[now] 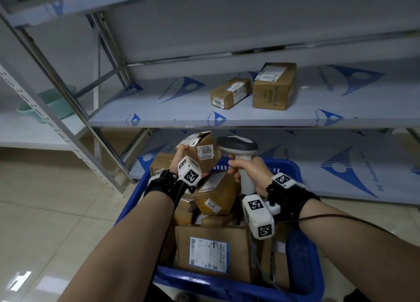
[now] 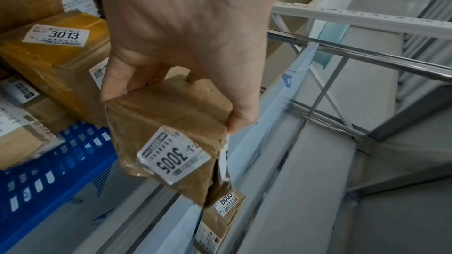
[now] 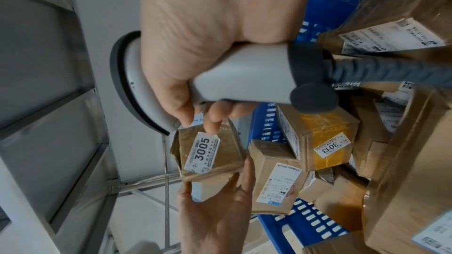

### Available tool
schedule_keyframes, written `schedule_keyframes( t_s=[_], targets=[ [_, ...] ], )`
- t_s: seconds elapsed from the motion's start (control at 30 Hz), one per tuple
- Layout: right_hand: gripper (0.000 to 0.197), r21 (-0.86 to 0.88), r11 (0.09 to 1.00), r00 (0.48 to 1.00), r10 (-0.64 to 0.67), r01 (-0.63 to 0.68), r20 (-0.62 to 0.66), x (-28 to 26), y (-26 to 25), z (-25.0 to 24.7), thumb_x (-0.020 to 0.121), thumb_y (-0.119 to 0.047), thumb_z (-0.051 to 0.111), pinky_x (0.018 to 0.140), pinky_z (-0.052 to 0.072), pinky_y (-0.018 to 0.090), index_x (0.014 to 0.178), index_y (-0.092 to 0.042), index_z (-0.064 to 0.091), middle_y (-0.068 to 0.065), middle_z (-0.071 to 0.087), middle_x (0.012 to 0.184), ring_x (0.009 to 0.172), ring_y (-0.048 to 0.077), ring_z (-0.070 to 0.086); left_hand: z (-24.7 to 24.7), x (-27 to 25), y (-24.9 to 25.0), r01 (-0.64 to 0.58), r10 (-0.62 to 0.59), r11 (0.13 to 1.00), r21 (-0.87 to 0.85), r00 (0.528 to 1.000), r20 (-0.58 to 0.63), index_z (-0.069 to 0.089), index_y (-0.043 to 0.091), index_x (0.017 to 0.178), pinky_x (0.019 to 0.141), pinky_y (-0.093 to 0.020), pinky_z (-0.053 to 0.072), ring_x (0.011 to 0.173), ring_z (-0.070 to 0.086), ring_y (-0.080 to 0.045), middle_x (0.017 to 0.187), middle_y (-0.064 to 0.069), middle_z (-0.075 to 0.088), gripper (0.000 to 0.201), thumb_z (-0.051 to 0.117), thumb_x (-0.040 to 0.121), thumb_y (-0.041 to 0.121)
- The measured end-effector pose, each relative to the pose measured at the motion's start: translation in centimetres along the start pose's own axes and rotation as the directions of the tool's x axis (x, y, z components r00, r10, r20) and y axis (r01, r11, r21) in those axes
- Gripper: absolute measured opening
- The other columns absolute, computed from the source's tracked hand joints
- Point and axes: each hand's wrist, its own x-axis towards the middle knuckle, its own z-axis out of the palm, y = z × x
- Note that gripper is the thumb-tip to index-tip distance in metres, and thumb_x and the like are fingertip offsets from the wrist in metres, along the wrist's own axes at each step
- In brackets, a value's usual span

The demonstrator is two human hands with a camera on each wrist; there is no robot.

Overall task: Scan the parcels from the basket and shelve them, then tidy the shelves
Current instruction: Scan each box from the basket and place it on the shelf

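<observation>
My left hand (image 1: pixel 181 156) grips a small brown parcel (image 1: pixel 202 153) with a white label reading 3005 (image 2: pixel 173 154), held above the far end of the blue basket (image 1: pixel 302 256). My right hand (image 1: pixel 245 172) is wrapped round the handle of a grey and white barcode scanner (image 1: pixel 238 146), whose head sits just right of the parcel. The right wrist view shows the scanner (image 3: pixel 244 78) head close above the parcel (image 3: pixel 210 154) while the left hand (image 3: pixel 215 210) supports it from below. The basket holds several more cardboard parcels, among them a yellow-taped one labelled 3013 (image 1: pixel 216 195).
On the middle shelf (image 1: pixel 159 113) stand two brown parcels, a smaller one marked 6005 (image 1: pixel 231 92) and a taller box (image 1: pixel 273 85). The bottom shelf (image 1: pixel 318 165) lies behind the basket. A green basin (image 1: pixel 48 104) sits on the left rack. Tiled floor (image 1: pixel 45 210) spreads to the left.
</observation>
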Motion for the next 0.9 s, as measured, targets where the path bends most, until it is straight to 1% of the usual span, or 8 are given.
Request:
schedule_keyframes(
  t_s=[0.07,0.2,0.37,0.53,0.63,0.73,0.8,0.9],
  targets=[
    [0.015,0.02,1.0,0.997,-0.02,0.022,-0.073,0.6,-0.5,-0.6,0.087,-0.012,0.068,0.051,0.048,0.022,0.089,0.003,0.067,0.005,0.066,0.062,0.054,0.014,0.054,-0.3,0.7,0.6,0.05,-0.052,0.998,0.038,0.996,0.067,0.052,0.013,0.123,0.092,-0.045,0.045,0.093,0.056,-0.033,0.112,-0.02,0.06,0.046,0.048,0.09,0.045],
    [0.017,0.048,0.993,0.979,-0.1,0.111,-0.18,2.0,-2.9,-1.9,0.085,-0.02,0.071,0.057,0.049,0.024,0.082,-0.003,0.069,0.007,0.069,0.077,0.059,0.013,0.056,1.0,1.1,4.0,-0.071,0.056,0.982,0.177,0.995,0.085,0.057,0.018,0.106,0.078,-0.04,0.046,0.083,0.06,-0.03,0.079,-0.013,0.072,0.027,0.045,0.093,0.039],
    [0.013,0.018,0.986,0.964,-0.161,0.168,-0.212,4.4,-6.4,-2.5,0.084,-0.017,0.072,0.052,0.046,0.024,0.086,-0.005,0.068,0.007,0.067,0.071,0.054,0.014,0.054,4.0,2.8,8.6,-0.22,0.228,0.932,0.288,0.974,0.008,0.049,0.009,0.13,0.056,-0.028,0.052,0.081,0.063,-0.027,0.119,-0.021,0.063,0.047,0.054,0.089,0.032],
    [0.011,-0.012,0.984,0.958,-0.178,0.18,-0.225,7.7,-8.0,-2.7,0.084,-0.015,0.072,0.053,0.045,0.026,0.08,-0.007,0.066,0.009,0.066,0.07,0.052,0.015,0.053,6.1,6.6,11.8,-0.357,0.427,0.862,0.359,0.894,-0.135,0.058,0.004,0.116,0.038,-0.016,0.046,0.07,0.062,-0.017,0.1,-0.011,0.066,0.033,0.063,0.086,0.017],
    [0.012,-0.028,0.984,0.957,-0.18,0.178,-0.226,9.4,-8.2,-2.9,0.085,-0.015,0.071,0.053,0.046,0.026,0.084,-0.005,0.065,0.008,0.065,0.069,0.052,0.015,0.054,6.6,9.3,13.4,-0.389,0.487,0.844,0.369,0.844,-0.226,0.062,0.006,0.102,0.05,-0.022,0.051,0.071,0.062,-0.018,0.1,-0.012,0.068,0.035,0.068,0.081,0.033],
    [0.012,-0.037,0.984,0.96,-0.177,0.173,-0.218,10.7,-8.0,-3.3,0.085,-0.016,0.071,0.055,0.047,0.027,0.08,-0.008,0.064,0.007,0.065,0.068,0.053,0.015,0.055,6.5,11.9,13.8,-0.312,0.538,0.735,0.602,0.808,-0.238,0.052,0.005,0.129,0.092,-0.041,0.05,0.107,0.06,-0.031,0.127,-0.014,0.059,0.078,0.066,0.074,0.059],
    [0.011,-0.034,0.985,0.962,-0.17,0.167,-0.215,11.3,-7.6,-3.5,0.085,-0.015,0.071,0.054,0.047,0.026,0.079,-0.007,0.065,0.007,0.066,0.068,0.052,0.014,0.055,6.6,13.1,13.5,-0.329,0.518,0.735,0.593,0.836,-0.178,0.051,0.003,0.131,0.091,-0.039,0.049,0.11,0.057,-0.03,0.124,-0.013,0.059,0.057,0.064,0.088,0.037],
    [0.01,-0.021,0.987,0.964,-0.161,0.16,-0.213,11.5,-6.8,-3.6,0.085,-0.014,0.071,0.051,0.046,0.024,0.083,-0.006,0.066,0.007,0.066,0.068,0.052,0.014,0.054,6.7,13.8,13.1,-0.328,0.443,0.767,0.552,0.892,-0.086,0.056,0.002,0.126,0.082,-0.036,0.05,0.105,0.06,-0.029,0.121,-0.016,0.062,0.038,0.06,0.089,0.01]
  ],
)
